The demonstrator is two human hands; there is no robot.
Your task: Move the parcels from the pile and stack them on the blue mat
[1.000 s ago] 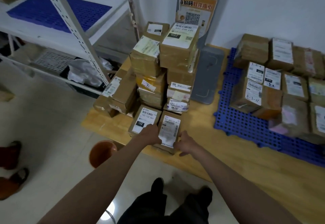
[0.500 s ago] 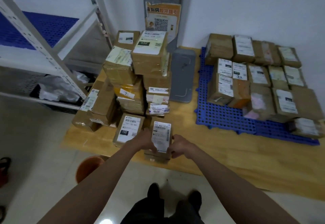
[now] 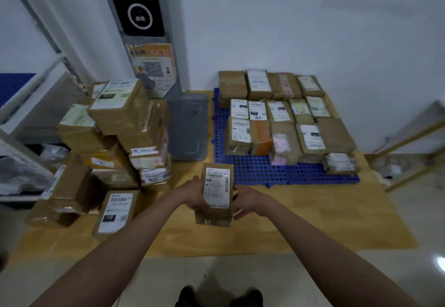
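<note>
both hands carry one small parcel [image 3: 216,193] above the wooden platform [image 3: 313,210], the left hand [image 3: 196,194] gripping its left side and the right hand [image 3: 245,199] its right side, fingers curled round it. left of the parcel stands the pile [image 3: 125,135], with a flat labelled box [image 3: 114,210] lying at its foot. beyond the parcel, a grey panel [image 3: 187,126] leans against the wall. right of the panel lies the blue mat [image 3: 260,169], rows of parcels [image 3: 281,114] covering its rear; its near strip shows bare, just beyond the held parcel. bare wood lies right of the parcel up to the platform edge.
</note>
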